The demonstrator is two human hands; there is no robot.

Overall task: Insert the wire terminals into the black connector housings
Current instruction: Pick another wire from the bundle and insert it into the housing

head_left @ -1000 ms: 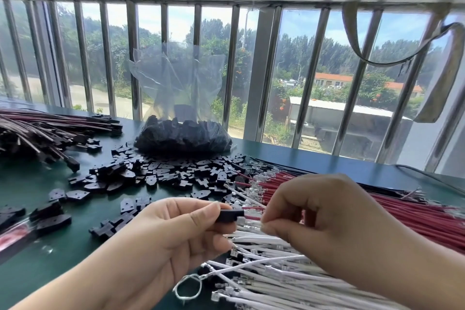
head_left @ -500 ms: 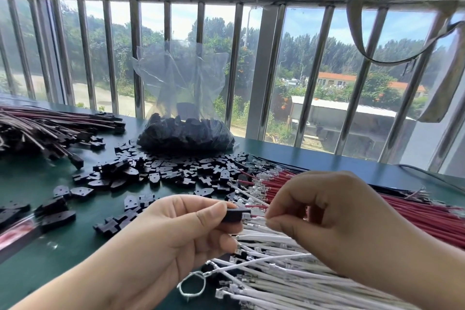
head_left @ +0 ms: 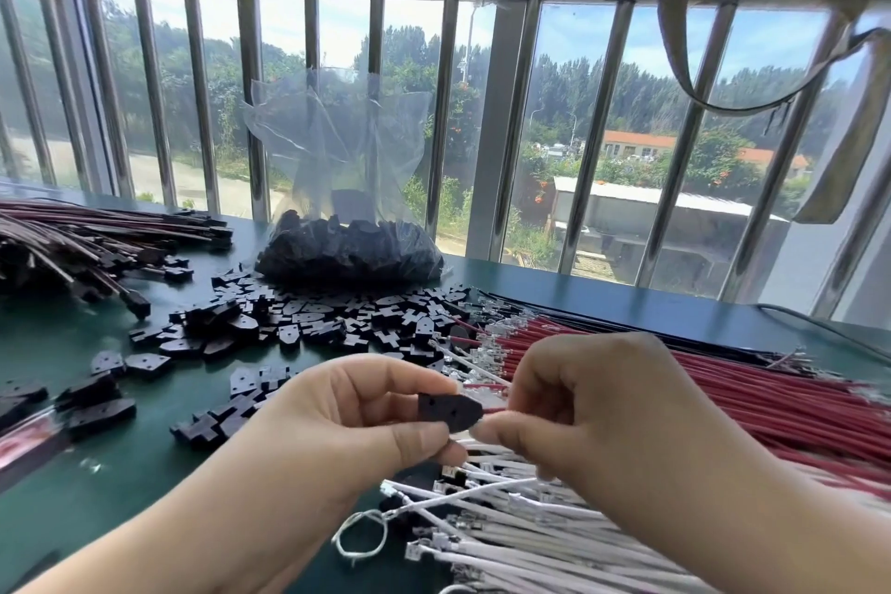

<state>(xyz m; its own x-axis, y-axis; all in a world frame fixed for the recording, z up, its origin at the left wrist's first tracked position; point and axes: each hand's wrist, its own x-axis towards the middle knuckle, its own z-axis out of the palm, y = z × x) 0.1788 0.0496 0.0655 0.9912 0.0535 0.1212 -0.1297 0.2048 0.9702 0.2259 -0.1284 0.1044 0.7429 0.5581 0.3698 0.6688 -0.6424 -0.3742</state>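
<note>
Head view: one clear bag (head_left: 337, 188) of black housings at the tabletop's (head_left: 96, 487) far edge; left hand (head_left: 347, 429) pinches one housing (head_left: 449, 411), right hand (head_left: 607, 420) pinches one red wire (head_left: 492, 410).

1. Bright daylight through the barred window (head_left: 482, 135) straight ahead; sky near the top washed out almost to white.
2. Backlit scene: clear bag (head_left: 337, 150) glowing, pale sheen along the far edge of the green table (head_left: 602, 299).
3. Soft, short shadows on the near side of the scattered black housings (head_left: 308, 323).
4. Strong wide-angle bending of window bars toward both edges.
5. Slight motion blur on right hand (head_left: 622, 415) and red wires (head_left: 747, 405); lower corners soft.
</note>
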